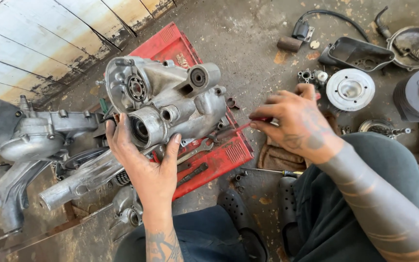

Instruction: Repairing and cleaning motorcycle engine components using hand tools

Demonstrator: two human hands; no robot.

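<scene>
Behind left hand [144, 162], engine casing [166, 104] partly hidden.

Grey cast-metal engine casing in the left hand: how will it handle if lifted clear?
The grey cast-metal engine casing is probably heavy and rigid: thick walls, bearing seats. Its lumpy shape looks top-heavy, so it may tip without the left hand. Grimy surfaces could be slippery.
</scene>
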